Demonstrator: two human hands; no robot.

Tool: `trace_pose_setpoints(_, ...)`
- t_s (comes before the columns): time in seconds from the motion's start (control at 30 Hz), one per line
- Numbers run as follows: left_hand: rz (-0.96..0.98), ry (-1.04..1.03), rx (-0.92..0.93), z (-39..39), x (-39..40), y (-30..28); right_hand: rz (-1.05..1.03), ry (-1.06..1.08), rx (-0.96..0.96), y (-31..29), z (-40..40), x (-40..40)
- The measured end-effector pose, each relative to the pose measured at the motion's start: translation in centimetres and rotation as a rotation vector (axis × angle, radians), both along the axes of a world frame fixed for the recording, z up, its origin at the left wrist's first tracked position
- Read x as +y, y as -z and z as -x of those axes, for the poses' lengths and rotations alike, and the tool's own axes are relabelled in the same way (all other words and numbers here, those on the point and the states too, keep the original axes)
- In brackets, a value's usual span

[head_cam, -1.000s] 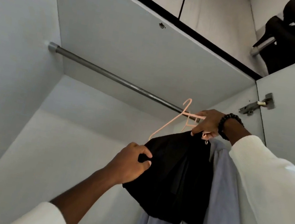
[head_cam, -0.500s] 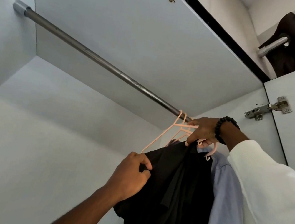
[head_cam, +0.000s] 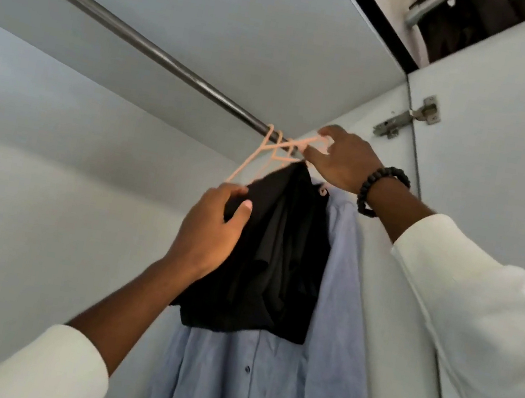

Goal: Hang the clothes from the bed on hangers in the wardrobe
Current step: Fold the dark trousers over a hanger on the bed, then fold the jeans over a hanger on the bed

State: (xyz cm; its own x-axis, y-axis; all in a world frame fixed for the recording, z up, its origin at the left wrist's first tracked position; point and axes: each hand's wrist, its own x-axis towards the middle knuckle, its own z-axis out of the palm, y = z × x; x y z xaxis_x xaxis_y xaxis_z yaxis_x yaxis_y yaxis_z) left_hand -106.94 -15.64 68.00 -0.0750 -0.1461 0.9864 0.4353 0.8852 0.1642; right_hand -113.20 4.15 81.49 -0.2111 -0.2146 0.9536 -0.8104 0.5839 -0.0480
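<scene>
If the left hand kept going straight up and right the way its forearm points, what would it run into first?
The black garment that the left hand already grips; past it, probably the pink hanger, then the rail. Depth is hard to judge from this one view.

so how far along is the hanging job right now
Done: a blue shirt already hangs at the right end of the rail. In hand: the black garment on a pink hanger, its hook at the rail; the right hand holds the hanger top, the left hand pinches the fabric. Left: letting go. The bed is out of view.
</scene>
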Motion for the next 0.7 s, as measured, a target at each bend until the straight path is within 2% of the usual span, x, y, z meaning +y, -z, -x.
trace_pose_setpoints(0.1,0.217,0.018,0.069,0.9,5.0,1.0,0.059,0.076,0.176,4.8,-0.2,1.8)
trace_pose_setpoints(0.13,0.260,-0.041,0.070,1.3,6.5,1.2,0.062,0.123,0.224,6.3,0.0,2.2)
trace_pose_setpoints(0.23,0.289,-0.187,0.075,3.5,11.6,2.0,0.050,0.241,0.271,10.3,1.0,5.3)
trace_pose_setpoints(0.37,0.323,-0.061,0.039,6.3,18.9,3.8,0.042,0.423,0.226,14.1,1.0,13.4)
trace_pose_setpoints(0.53,0.298,0.189,0.035,5.3,29.7,5.2,-0.007,0.653,0.177,17.3,-4.7,25.6)
trace_pose_setpoints(0.7,0.287,0.645,0.021,-0.8,42.5,8.3,0.058,0.819,0.118,21.6,-13.4,39.3)
